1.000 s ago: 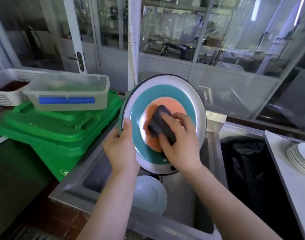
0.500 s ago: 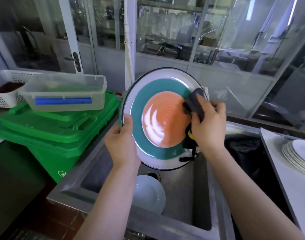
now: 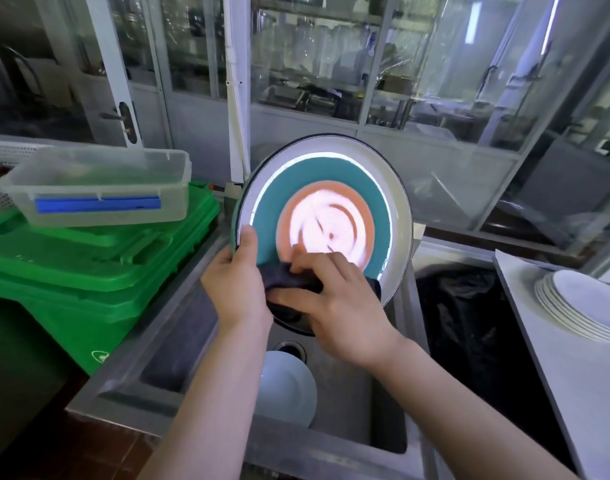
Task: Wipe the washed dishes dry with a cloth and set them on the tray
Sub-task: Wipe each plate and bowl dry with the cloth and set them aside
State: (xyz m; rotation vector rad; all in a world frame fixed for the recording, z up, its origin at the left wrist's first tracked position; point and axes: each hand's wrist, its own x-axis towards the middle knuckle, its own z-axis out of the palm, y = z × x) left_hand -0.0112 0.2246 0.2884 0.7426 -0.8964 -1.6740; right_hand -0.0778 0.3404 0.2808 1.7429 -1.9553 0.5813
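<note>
Two hands, left hand and right hand, one plate, one cloth.

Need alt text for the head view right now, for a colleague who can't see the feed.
Over a steel sink, the left hand holds a teal-and-orange plate upright by its rim while the right hand presses a dark cloth against its lower face. A white plate lies in the sink; stacked white plates sit right.

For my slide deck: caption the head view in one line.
Left hand tilts a round teal-and-orange plate above the steel sink while right hand wipes it with dark cloth.
</note>
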